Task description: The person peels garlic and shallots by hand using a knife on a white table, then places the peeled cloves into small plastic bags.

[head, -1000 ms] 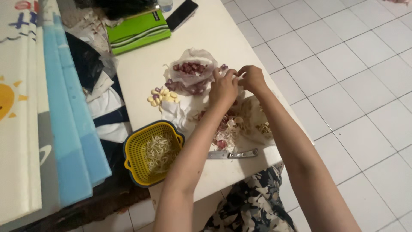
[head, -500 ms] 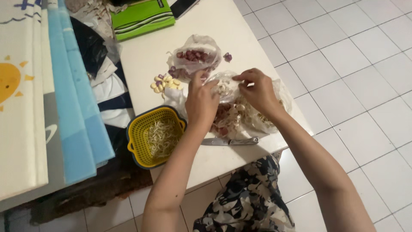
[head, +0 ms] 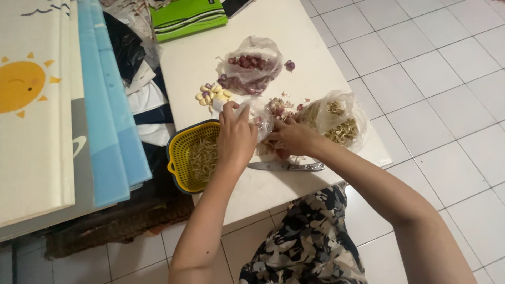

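Both hands lower than before: left hand (head: 235, 138) fingers pinch clear bag (head: 258, 117); right hand (head: 295, 138) grip unclear.

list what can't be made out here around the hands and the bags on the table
- Head view: what the right hand grips is covered by its own fingers.
- What the small clear bag contains is blurred by crinkled plastic and partly covered by the left hand.
- The knife blade is partly behind the left wrist.
- The green pouch and the dark flat object are cut off by the top edge.
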